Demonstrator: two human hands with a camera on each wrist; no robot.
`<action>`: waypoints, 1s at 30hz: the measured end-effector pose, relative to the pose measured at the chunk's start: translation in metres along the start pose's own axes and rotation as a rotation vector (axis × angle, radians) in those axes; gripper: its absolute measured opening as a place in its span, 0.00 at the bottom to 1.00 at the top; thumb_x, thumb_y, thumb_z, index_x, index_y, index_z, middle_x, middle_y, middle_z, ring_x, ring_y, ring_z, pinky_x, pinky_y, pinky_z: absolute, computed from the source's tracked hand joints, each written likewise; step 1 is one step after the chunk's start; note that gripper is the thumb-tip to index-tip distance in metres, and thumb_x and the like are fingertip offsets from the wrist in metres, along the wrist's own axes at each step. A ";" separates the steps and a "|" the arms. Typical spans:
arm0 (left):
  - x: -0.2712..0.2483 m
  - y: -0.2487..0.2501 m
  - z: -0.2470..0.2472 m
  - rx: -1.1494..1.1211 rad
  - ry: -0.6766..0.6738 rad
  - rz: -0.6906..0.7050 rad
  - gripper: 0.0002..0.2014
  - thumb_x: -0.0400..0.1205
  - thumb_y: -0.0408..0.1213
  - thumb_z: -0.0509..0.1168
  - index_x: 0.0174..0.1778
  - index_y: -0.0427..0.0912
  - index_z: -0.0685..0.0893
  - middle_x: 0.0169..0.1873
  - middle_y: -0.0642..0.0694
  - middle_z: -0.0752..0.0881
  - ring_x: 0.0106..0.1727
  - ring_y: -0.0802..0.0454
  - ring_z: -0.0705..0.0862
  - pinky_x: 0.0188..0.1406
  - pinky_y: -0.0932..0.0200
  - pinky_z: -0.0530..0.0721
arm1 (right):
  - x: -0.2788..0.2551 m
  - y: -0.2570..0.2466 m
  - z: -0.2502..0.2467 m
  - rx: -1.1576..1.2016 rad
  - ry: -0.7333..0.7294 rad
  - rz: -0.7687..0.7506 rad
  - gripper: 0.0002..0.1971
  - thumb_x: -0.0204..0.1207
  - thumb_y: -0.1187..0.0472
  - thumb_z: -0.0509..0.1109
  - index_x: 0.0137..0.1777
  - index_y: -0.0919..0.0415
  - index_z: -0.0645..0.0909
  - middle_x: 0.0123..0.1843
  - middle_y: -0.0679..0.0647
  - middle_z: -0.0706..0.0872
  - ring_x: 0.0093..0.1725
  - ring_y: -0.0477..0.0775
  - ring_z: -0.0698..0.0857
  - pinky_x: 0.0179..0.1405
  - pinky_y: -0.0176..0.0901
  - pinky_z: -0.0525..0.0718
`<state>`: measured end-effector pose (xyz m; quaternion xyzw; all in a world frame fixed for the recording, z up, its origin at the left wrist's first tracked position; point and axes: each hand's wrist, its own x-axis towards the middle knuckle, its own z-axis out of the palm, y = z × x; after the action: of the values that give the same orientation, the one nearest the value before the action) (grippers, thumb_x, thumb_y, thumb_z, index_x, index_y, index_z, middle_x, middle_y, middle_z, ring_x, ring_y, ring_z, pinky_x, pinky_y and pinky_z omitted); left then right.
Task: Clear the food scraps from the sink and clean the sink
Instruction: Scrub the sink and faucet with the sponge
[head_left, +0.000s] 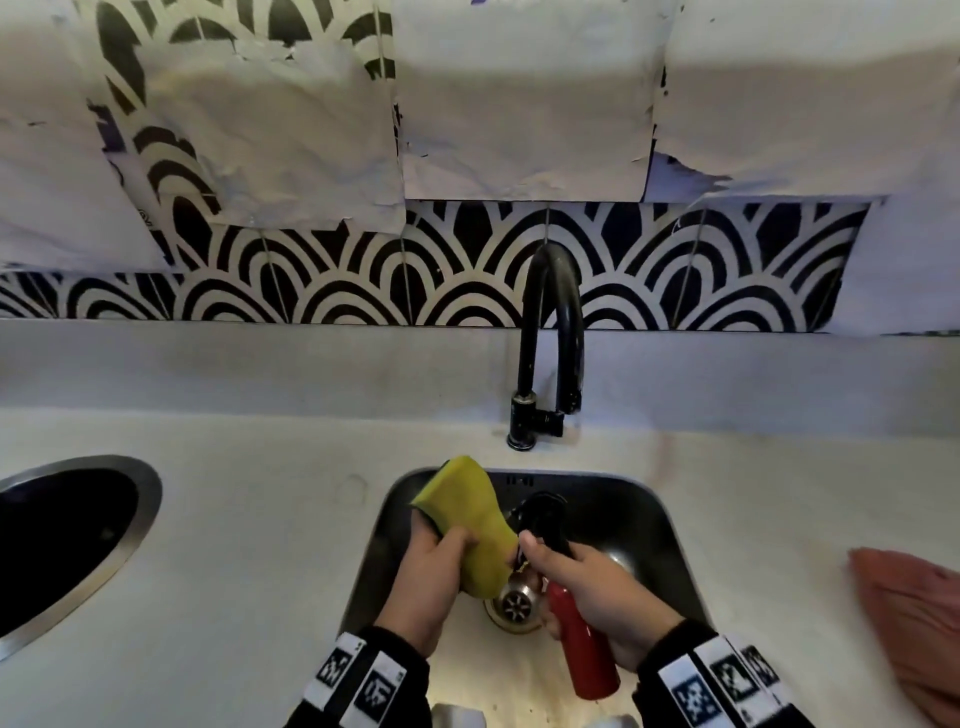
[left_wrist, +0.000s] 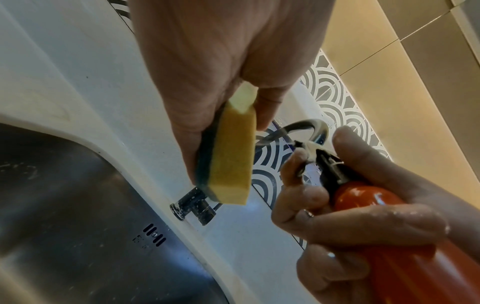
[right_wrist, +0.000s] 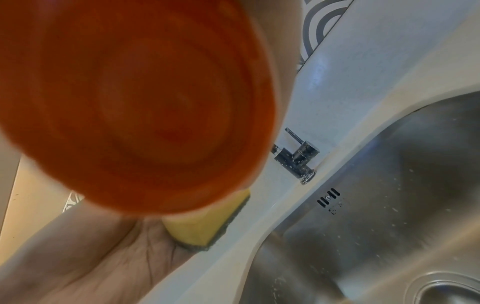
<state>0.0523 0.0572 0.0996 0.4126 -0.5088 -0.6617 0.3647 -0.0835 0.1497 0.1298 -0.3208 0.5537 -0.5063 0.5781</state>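
Over the steel sink (head_left: 670, 525) my left hand (head_left: 434, 577) grips a yellow sponge (head_left: 475, 519) with a dark scouring side, seen edge-on in the left wrist view (left_wrist: 228, 156). My right hand (head_left: 597, 587) holds a red pump bottle (head_left: 584, 644) with a black pump head (head_left: 543, 519), thumb on top of the pump, nozzle close to the sponge. In the left wrist view the red bottle (left_wrist: 369, 205) shows white soap on its nozzle. The bottle's base (right_wrist: 135, 102) fills the right wrist view, with the sponge (right_wrist: 205, 222) behind it. A metal drain strainer (head_left: 514, 603) lies below both hands.
A black arched tap (head_left: 550, 343) stands behind the sink on the white counter (head_left: 249, 519). A second round steel basin (head_left: 72, 540) sits at the left. A pink cloth (head_left: 914, 618) lies on the counter at the right. Patterned tiles back the counter.
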 end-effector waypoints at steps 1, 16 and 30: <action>-0.001 0.000 0.002 -0.008 -0.006 0.003 0.24 0.82 0.26 0.58 0.65 0.59 0.69 0.59 0.46 0.84 0.60 0.45 0.83 0.63 0.39 0.81 | -0.001 -0.001 -0.001 -0.024 0.017 0.010 0.21 0.67 0.45 0.70 0.46 0.64 0.82 0.30 0.53 0.77 0.19 0.48 0.75 0.20 0.37 0.75; -0.011 -0.012 0.028 0.044 0.011 -0.037 0.22 0.81 0.25 0.59 0.66 0.54 0.69 0.55 0.48 0.83 0.57 0.48 0.82 0.64 0.39 0.80 | -0.002 0.010 -0.045 -0.119 0.148 -0.064 0.18 0.73 0.51 0.73 0.61 0.54 0.80 0.39 0.51 0.82 0.27 0.50 0.80 0.34 0.43 0.81; -0.008 -0.054 0.079 0.177 -0.016 -0.074 0.23 0.78 0.31 0.69 0.66 0.49 0.71 0.60 0.47 0.84 0.59 0.49 0.84 0.60 0.44 0.83 | 0.017 0.024 -0.230 -0.387 0.811 -0.322 0.13 0.75 0.65 0.72 0.58 0.54 0.79 0.30 0.49 0.79 0.33 0.53 0.80 0.34 0.30 0.74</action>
<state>-0.0202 0.1053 0.0598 0.4566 -0.5527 -0.6302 0.2981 -0.3024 0.1841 0.0602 -0.2810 0.7620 -0.5614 0.1590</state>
